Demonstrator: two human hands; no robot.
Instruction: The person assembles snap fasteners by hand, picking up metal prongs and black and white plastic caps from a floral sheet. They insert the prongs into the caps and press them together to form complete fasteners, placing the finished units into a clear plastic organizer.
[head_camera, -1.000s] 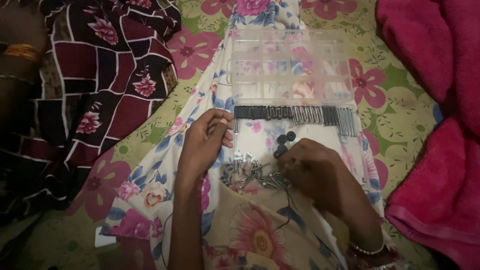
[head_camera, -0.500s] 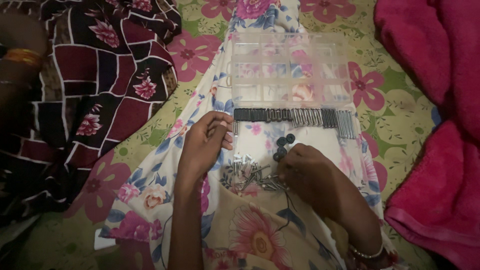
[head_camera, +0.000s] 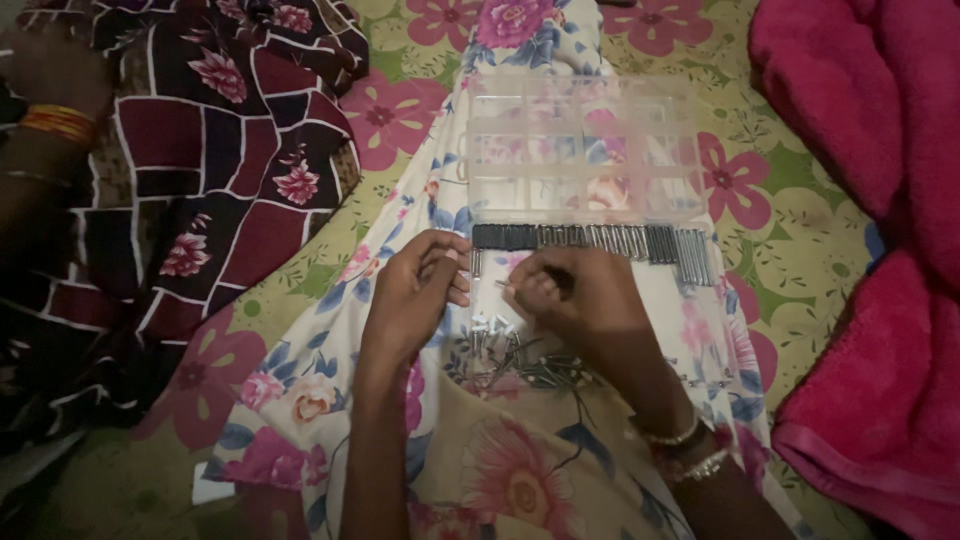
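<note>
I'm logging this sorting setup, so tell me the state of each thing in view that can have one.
Clear plastic organizer box: lying flat, compartments look empty.
Row of screws: lined up side by side below the box.
Loose pile of screws: jumbled on the floral cloth.
Left hand: curled, fingertips by the row's left end.
Right hand: pinching a small screw.
Pink towel: rumpled at the right.

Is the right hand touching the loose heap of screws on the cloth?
Apart. In the head view the right hand is lifted toward the row of screws, and the loose heap of screws lies below it with cloth showing between.
</note>
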